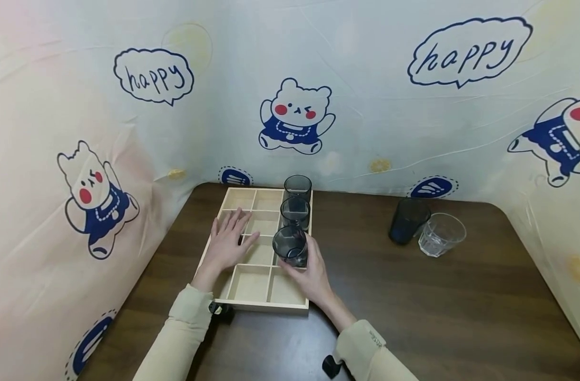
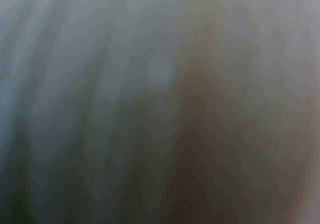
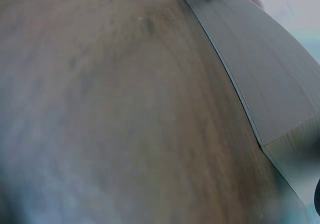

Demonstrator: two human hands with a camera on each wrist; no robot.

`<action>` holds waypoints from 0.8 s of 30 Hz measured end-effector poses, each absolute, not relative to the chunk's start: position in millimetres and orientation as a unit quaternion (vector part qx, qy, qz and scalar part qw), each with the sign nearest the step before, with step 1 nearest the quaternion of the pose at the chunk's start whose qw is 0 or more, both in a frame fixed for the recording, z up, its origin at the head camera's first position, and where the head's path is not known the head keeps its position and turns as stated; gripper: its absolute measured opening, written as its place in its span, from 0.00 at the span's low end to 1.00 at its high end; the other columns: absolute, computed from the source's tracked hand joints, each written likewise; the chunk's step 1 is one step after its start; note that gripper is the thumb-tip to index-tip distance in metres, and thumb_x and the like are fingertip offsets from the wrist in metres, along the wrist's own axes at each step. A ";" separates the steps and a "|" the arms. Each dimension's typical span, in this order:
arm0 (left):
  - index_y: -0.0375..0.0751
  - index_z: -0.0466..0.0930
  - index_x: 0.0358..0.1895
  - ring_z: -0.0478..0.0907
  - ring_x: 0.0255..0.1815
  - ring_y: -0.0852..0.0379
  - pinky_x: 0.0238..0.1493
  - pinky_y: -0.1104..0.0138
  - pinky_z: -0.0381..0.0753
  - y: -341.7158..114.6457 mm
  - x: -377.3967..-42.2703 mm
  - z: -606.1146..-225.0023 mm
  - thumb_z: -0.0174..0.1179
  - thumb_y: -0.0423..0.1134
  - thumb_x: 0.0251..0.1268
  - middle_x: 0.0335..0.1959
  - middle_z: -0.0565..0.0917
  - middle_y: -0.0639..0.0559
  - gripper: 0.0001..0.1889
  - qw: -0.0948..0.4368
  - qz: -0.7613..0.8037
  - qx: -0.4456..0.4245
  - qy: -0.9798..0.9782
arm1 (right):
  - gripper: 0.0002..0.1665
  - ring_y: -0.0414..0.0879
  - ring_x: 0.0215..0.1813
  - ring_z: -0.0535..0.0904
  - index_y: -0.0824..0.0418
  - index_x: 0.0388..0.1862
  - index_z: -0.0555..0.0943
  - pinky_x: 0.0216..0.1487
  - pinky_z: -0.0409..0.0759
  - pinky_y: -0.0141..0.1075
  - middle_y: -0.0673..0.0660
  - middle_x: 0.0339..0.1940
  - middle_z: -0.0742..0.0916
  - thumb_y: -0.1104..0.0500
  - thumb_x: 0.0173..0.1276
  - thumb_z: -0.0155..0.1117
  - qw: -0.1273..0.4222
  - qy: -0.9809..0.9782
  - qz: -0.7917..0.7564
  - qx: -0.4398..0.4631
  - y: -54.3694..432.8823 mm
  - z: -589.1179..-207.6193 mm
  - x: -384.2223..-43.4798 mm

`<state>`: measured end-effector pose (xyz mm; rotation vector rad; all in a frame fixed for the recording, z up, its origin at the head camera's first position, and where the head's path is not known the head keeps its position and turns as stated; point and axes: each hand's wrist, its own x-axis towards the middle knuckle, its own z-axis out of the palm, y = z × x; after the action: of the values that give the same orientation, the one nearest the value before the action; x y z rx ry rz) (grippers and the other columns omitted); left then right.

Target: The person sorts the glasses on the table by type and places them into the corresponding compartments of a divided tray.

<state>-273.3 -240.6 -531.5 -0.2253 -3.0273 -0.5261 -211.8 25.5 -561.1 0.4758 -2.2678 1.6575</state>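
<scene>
Right hand (image 1: pixel 312 275) gripping a dark glass (image 1: pixel 290 247), centre of the frame.
The glass is at the wooden tray's (image 1: pixel 270 306) right side; left of it, the left hand (image 1: pixel 224 247) lies over the tray, fingers spread.

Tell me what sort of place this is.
Probably a screened-off tabletop workspace, likely indoors: a brown table, a creased cartoon-printed sheet behind it and at both sides, and a divided tray with dark glasses along its right side.
</scene>
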 end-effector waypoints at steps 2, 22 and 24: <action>0.55 0.58 0.90 0.44 0.94 0.34 0.91 0.31 0.34 -240.4 -272.1 -531.4 0.48 0.70 0.83 0.94 0.52 0.43 0.42 0.029 -0.172 -0.073 -0.982 | 0.50 0.60 0.74 0.81 0.58 0.82 0.69 0.77 0.78 0.62 0.63 0.74 0.81 0.54 0.66 0.85 0.138 -0.790 0.576 0.159 26.2 -555.5 -209.0; 0.55 0.57 0.90 0.42 0.95 0.34 0.90 0.31 0.33 -240.5 -272.9 -530.2 0.48 0.70 0.84 0.94 0.51 0.43 0.42 0.027 -0.181 -0.074 -0.980 | 0.52 0.63 0.84 0.70 0.63 0.87 0.64 0.86 0.68 0.62 0.65 0.82 0.75 0.54 0.71 0.81 0.089 -0.821 0.547 0.137 81.0 -530.8 -206.6; 0.55 0.56 0.91 0.41 0.95 0.34 0.91 0.31 0.33 -241.1 -272.7 -529.5 0.48 0.70 0.84 0.94 0.51 0.43 0.42 0.026 -0.182 -0.074 -0.980 | 0.51 0.64 0.85 0.69 0.64 0.87 0.63 0.86 0.67 0.63 0.67 0.82 0.74 0.54 0.73 0.79 0.092 -0.827 0.542 0.121 87.2 -528.3 -206.5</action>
<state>-272.7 -241.1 -529.5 -0.2279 -3.0297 -0.5628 -206.5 87.2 -528.3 0.3598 -2.4555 1.6097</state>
